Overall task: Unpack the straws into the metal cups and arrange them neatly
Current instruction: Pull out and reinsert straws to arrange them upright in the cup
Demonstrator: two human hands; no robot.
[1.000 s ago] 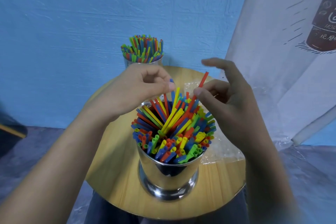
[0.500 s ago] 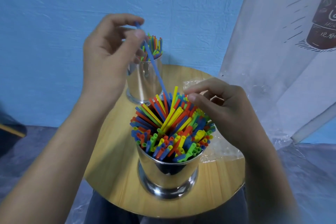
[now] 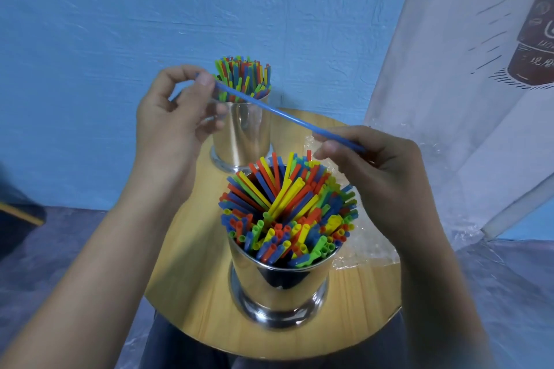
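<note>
holding one blue straw (image 3: 287,117) by both ends looks like a way to steady and aim it, since a thing this thin and light would wobble if held at one tip only. the left hand (image 3: 174,120) pinches the upper end between thumb and forefinger, its other fingers loosely curled. the right hand (image 3: 380,165) pinches the lower end in its fingertips. so the straw hangs in the air as a slanted line from hand to hand, touching neither cup. it crosses in front of the far cup (image 3: 242,132), just under that cup's upright bundle (image 3: 242,75), and its lower end sits just above the back of the near cup (image 3: 278,284). the near cup's straws (image 3: 287,210) fan out and cross each other (far less tidy than the far bundle), which, i judge, is why a single one is handled alone. both cups stand on the round wooden table (image 3: 192,263), within easy reach. a crumpled clear wrapper (image 3: 368,249) lies on the table beside the near cup, below the right wrist, likely the emptied packing.
</note>
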